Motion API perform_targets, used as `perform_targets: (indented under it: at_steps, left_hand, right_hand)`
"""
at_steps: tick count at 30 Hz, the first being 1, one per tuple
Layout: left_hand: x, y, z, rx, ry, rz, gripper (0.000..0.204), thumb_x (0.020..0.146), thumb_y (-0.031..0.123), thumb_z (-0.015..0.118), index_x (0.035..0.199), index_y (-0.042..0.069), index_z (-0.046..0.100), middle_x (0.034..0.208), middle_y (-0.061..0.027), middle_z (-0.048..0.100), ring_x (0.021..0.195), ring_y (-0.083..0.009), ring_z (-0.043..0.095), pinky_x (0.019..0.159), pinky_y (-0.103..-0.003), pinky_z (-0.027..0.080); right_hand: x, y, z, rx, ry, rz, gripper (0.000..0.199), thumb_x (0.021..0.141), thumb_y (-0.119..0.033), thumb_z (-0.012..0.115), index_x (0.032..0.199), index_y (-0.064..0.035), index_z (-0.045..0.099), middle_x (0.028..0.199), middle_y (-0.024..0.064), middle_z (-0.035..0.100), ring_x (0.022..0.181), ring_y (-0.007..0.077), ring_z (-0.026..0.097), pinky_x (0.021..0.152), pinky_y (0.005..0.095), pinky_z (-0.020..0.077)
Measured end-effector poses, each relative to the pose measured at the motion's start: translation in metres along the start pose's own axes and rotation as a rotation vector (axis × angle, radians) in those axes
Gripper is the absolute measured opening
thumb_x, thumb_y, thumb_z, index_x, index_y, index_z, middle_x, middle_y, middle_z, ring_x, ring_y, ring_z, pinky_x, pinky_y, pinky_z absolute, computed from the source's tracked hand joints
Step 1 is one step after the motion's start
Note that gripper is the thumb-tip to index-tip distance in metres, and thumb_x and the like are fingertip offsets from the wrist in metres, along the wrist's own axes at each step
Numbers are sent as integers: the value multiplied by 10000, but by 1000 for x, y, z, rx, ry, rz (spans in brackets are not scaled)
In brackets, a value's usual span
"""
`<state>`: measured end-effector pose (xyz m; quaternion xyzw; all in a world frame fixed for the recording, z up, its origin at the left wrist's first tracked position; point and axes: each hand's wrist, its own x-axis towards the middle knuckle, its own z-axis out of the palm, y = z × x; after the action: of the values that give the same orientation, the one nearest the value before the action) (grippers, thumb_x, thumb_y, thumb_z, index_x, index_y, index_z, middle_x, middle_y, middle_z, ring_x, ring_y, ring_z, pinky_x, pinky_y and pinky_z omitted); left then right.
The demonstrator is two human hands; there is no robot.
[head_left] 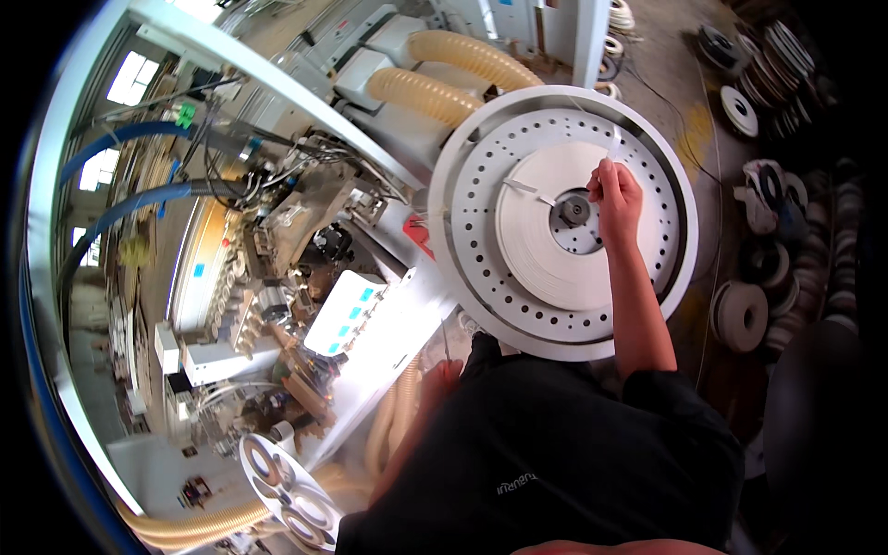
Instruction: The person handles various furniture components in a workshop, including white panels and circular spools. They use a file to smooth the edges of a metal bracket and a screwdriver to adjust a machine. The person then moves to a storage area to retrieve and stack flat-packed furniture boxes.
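Note:
A wide roll of white edge-banding tape [546, 268] lies flat on a round grey turntable [472, 254] pierced with many holes. My right hand [618, 202] is closed in a pinch above the roll's right side. From its fingers a short white strip end [616, 141] sticks up toward the far rim. The round hub [575, 212] shows in the roll's centre, just left of that hand. My left hand [442, 377] hangs low beside the machine's white panel, fingers curled around something thin and dark that I cannot make out.
At left stands a machine with a white frame post [54, 277], blue hoses [139, 205] and a white button box [344, 313]. Ribbed yellowish ducts [472, 54] run behind the turntable. Several tape rolls [740, 316] lie on the floor at right.

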<state>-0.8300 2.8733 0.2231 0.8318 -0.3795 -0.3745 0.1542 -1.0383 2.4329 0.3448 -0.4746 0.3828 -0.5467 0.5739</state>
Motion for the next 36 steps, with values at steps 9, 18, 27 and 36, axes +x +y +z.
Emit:
perform_targets:
  at_steps: [9,18,27,36]
  left_hand:
    - [-34,-7,10,-295,156,-214,451,1006,411,549,826,1,602,789,-255,632,812,-410,662,717,-497,479]
    - [-56,3,-10,-74,122,-54,400,1032,369,517,942,-4,629,851,-264,650,857,-432,652,750,-499,482]
    - [-27,23,-71,-722,128,-136,321,1005,308,637,898,7,676,703,-28,623,616,-93,562,548,-250,408]
    - [62,89,-179,-1119,206,123,233,1018,221,661,914,16,626,763,-57,646,670,-118,621,632,-262,487]
  right_hand:
    - [91,101,58,-1369,-511,-214,324,914,-434,684,894,-129,790,865,115,752,809,330,722,752,443,570]
    - [99,142,68,-1261,-1084,300,410,887,-469,683,868,-69,776,805,101,731,734,217,686,704,385,535]
    - [94,28,169,-134,-614,172,379,1070,-383,550,905,-56,648,649,-15,536,557,127,497,552,314,436]
    - [-137,18,189,-1145,-1304,-424,224,998,-378,560,953,-190,673,804,79,686,703,332,678,619,476,535]
